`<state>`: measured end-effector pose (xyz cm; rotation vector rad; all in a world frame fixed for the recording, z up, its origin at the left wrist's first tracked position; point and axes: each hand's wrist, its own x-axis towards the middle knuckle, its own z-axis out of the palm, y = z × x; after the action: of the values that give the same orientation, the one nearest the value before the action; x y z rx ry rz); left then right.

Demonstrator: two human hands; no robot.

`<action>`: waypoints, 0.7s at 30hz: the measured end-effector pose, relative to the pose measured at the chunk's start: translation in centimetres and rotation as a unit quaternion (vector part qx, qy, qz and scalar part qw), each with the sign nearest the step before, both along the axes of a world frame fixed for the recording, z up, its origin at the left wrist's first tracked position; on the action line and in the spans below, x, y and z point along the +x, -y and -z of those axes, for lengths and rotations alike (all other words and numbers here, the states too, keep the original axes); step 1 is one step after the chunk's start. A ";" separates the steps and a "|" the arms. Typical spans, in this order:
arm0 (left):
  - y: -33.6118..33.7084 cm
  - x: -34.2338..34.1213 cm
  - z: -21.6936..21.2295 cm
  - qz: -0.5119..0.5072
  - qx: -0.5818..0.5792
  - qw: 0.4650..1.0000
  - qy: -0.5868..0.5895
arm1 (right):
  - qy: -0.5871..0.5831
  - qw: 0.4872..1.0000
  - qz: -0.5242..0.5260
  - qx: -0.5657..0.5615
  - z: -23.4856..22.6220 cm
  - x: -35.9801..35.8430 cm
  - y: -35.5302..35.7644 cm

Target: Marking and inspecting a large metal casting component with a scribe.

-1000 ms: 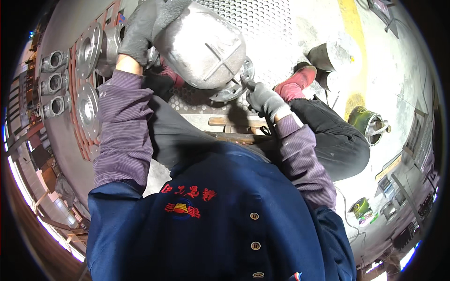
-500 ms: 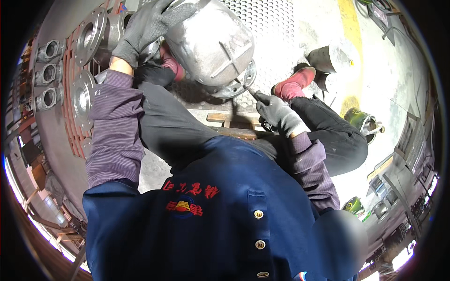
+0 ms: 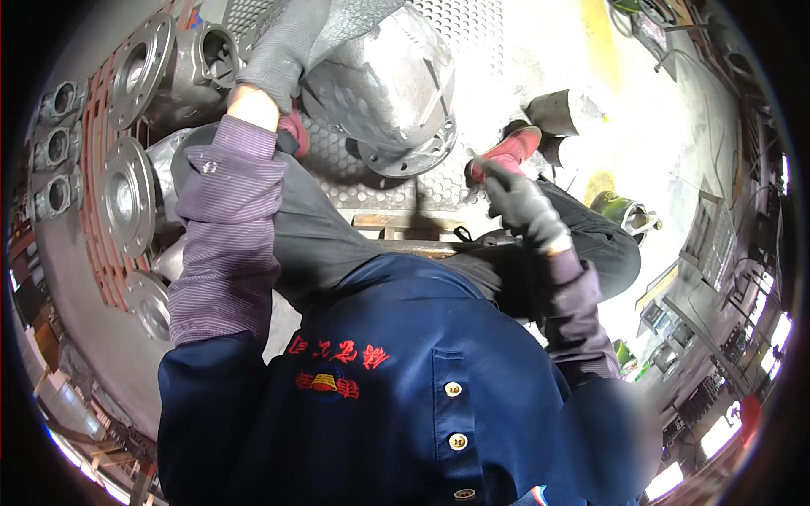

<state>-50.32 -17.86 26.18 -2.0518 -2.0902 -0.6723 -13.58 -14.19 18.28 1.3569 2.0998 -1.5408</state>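
Note:
A big, rounded grey metal casting (image 3: 384, 80) with a flange (image 3: 413, 158) with bolt holes stands on the perforated floor plate between my feet. My left hand (image 3: 308, 42), in a dark grey glove, reaches over its upper left side and grips it; the fingertips run out of the picture at the top. My right hand (image 3: 521, 201), gloved too, is closed just right of the flange and apart from it. From its fingers a thin tool (image 3: 477, 158) sticks out, blurred, so its exact kind does not show.
Flanged metal castings (image 3: 126, 196) lie at the left beside red slats (image 3: 99, 244), with smaller ring-shaped castings (image 3: 57, 149) beyond. Metal cylinders (image 3: 550, 112) stand near my red right shoe (image 3: 516, 149). A green bucket (image 3: 620, 209) is by my right knee. A wooden piece (image 3: 371, 223) lies before me.
My right hand has drawn the tool back from the flange, to the right. My left hand has moved further over the casting, which is turned so that its cross-shaped rib no longer shows.

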 end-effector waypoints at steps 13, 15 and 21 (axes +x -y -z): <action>-4.5 4.2 -0.7 -0.056 -0.145 0.980 0.122 | -0.072 0.985 0.158 -0.010 -7.0 0.4 -2.8; -5.0 4.1 -0.6 -0.079 -0.177 0.973 0.129 | -0.133 0.958 0.236 -0.091 -1.5 0.9 -2.5; -2.4 3.4 -1.8 -0.165 -0.202 0.943 0.206 | -0.100 0.963 0.230 -0.094 -4.0 -0.3 -4.2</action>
<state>-46.92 -15.45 27.96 -1.7644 -2.9411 -0.7080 -13.89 -9.99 22.32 1.7673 1.7544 -2.0749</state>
